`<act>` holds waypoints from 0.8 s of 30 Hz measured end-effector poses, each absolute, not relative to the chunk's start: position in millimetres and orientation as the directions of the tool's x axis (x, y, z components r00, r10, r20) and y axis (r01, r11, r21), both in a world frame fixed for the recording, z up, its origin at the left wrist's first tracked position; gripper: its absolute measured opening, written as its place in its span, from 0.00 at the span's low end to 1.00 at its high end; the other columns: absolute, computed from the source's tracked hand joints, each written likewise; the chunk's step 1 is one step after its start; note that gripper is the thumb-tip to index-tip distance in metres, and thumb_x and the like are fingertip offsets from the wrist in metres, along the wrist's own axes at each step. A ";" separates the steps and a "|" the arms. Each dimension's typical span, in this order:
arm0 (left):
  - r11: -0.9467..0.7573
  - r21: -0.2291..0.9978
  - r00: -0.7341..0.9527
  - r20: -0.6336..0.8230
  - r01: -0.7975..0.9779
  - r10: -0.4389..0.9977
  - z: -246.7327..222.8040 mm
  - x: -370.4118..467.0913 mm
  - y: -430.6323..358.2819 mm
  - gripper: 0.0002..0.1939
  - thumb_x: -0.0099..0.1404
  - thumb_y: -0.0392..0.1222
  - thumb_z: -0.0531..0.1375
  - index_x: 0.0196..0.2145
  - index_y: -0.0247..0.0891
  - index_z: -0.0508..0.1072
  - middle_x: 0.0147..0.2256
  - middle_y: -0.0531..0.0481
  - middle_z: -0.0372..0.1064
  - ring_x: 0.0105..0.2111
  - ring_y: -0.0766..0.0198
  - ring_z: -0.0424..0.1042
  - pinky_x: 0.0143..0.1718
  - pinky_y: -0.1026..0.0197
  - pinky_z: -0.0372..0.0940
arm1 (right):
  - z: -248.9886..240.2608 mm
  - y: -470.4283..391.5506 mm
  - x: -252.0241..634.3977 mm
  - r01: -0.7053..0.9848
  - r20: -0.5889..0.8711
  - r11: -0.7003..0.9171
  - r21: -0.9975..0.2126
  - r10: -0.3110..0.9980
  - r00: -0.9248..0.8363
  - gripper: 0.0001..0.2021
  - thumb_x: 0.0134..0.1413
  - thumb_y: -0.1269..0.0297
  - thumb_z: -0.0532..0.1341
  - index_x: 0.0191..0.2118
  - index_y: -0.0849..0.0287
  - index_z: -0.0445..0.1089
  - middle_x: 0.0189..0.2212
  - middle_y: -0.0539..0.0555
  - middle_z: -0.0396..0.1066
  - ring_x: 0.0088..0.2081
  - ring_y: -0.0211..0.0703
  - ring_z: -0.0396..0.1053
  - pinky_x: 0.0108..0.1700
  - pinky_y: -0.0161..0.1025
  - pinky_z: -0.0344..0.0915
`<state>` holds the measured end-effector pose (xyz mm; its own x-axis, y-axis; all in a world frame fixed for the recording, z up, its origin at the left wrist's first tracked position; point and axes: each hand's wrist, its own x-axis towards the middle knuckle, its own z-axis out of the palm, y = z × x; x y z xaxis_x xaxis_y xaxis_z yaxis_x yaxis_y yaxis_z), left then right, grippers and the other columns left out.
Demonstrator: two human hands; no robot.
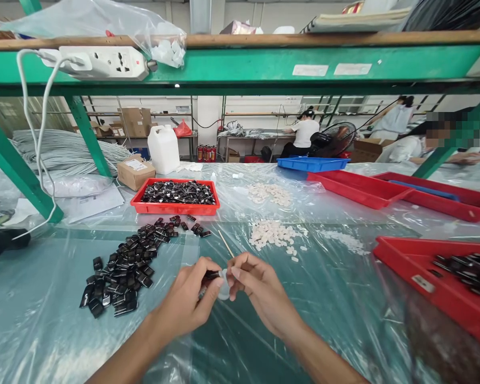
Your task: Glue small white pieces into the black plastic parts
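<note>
Near the middle of the bench, my left hand (pixel 192 296) is closed round a small black part (pixel 212 275). My right hand (pixel 260 293) is pinched close beside it, with a thin wooden stick (pixel 226 244) rising from its fingers. A small translucent white piece (pixel 224 285) shows between the two hands; which fingers bear it is hard to tell. Left of my hands lies a loose pile of glossy black parts (pixel 124 266). Beyond my right hand are small cream-coloured pieces (pixel 272 233) in a heap.
A red tray (pixel 176 210) full of black parts stands behind the pile. Another red tray (pixel 404 272) is at the right edge. Further back are a blue tray (pixel 314 164), a white jug (pixel 164 149) and a carton (pixel 136 172). A green shelf beam (pixel 240 66) crosses above. People sit beyond.
</note>
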<state>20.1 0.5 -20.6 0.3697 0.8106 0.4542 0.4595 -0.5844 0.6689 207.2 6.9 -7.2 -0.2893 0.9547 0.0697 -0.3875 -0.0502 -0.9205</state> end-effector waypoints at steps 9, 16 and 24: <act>-0.522 0.677 0.343 0.394 0.519 0.853 -17.3 17.9 0.6 0.08 0.75 0.48 0.53 0.43 0.45 0.68 0.30 0.56 0.69 0.27 0.62 0.66 0.28 0.60 0.59 | -6.0 7.2 213.0 -0.258 0.189 0.109 -0.960 0.932 -0.310 0.10 0.58 0.53 0.68 0.35 0.54 0.75 0.29 0.47 0.70 0.26 0.35 0.69 0.31 0.37 0.68; -0.525 0.677 0.379 0.369 0.516 0.849 -14.5 18.5 -1.7 0.07 0.75 0.48 0.53 0.42 0.45 0.68 0.29 0.57 0.68 0.27 0.64 0.65 0.28 0.61 0.60 | -8.4 7.5 214.5 -0.221 0.247 0.170 -0.960 0.886 -0.392 0.07 0.58 0.56 0.67 0.36 0.52 0.74 0.35 0.48 0.66 0.31 0.36 0.65 0.31 0.36 0.68; -0.500 0.755 0.434 0.316 0.423 0.844 -18.7 17.5 -0.2 0.06 0.73 0.47 0.56 0.39 0.44 0.66 0.26 0.58 0.65 0.22 0.68 0.59 0.20 0.66 0.53 | -4.7 15.3 221.4 -0.237 0.199 0.079 -0.968 0.817 -0.541 0.12 0.58 0.52 0.67 0.34 0.55 0.73 0.32 0.48 0.65 0.29 0.36 0.67 0.32 0.37 0.69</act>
